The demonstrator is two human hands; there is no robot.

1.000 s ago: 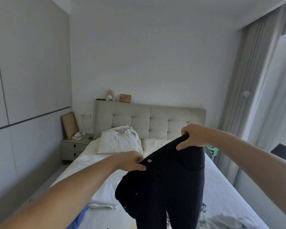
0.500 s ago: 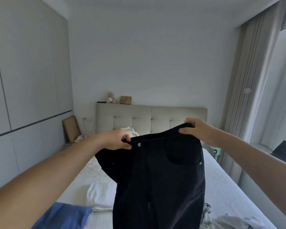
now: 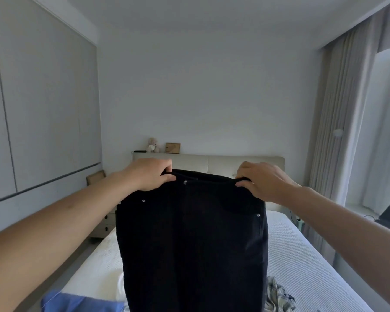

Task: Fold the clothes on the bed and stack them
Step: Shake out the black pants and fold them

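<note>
I hold a pair of black trousers [image 3: 191, 242] up in front of me, front side facing me, hanging straight down over the bed [image 3: 302, 262]. My left hand [image 3: 150, 174] grips the left end of the waistband, and my right hand [image 3: 260, 181] grips the right end, so the waistband is stretched level between them. The trousers' legs run out of the bottom of the view. A blue garment [image 3: 77, 304] lies at the bed's near left, and a plaid garment [image 3: 277, 296] lies crumpled at the near right. A white piece [image 3: 121, 289] peeks out beside the trousers.
A padded headboard [image 3: 245, 163] stands at the far end with a small teddy bear [image 3: 153, 145] and a frame [image 3: 173, 148] on its ledge. A bedside cabinet [image 3: 101, 228] is on the left below grey wardrobe panels. Curtains [image 3: 338, 122] hang on the right.
Both hands have risen and spread the waistband out level. The trousers now hang flat and straight, covering the pillows that showed earlier. The view has tilted upward.
</note>
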